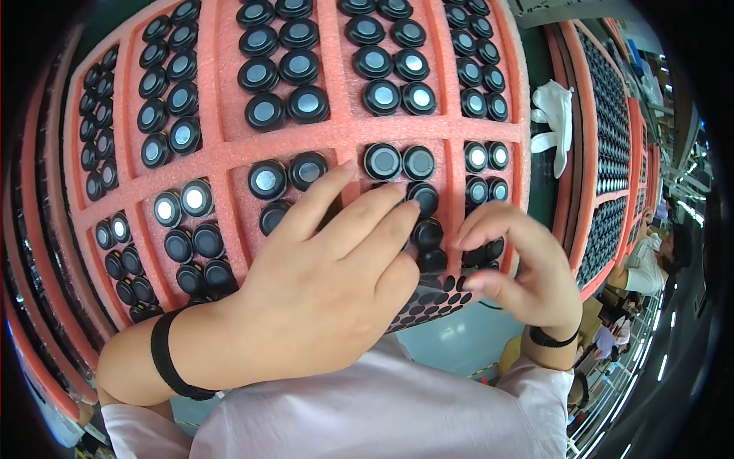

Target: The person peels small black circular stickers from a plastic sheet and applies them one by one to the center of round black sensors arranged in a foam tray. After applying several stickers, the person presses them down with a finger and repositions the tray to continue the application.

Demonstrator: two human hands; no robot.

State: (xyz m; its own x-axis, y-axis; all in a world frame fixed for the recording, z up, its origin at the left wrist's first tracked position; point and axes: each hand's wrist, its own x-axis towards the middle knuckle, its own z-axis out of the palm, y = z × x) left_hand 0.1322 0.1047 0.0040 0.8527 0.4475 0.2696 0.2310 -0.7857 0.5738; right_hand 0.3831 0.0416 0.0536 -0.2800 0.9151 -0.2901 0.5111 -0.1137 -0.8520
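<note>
Here's the left hand (329, 268), palm down and fingers stretched across the lower middle of a pink foam tray (283, 140) with raised dividers. Its fingertips reach over the black round parts (383, 161) standing in pairs there; whether they press or grip one, I can't tell, and the thumb is out of sight.

Over to the right hand (527, 268): forefinger and thumb curve toward each other, a modest gap between the tips, nothing visible pinched there. It hangs at the lower right compartment, and the thumb tip sits right by a sheet of black round dots (428, 307) at the tray's near edge, partly under the left hand.

Some parts wear shiny silver faces, others dark ones. A crumpled white glove (554, 122) lies just beyond the tray's right side, and another pink tray (586, 99) full of black parts stands past it.
</note>
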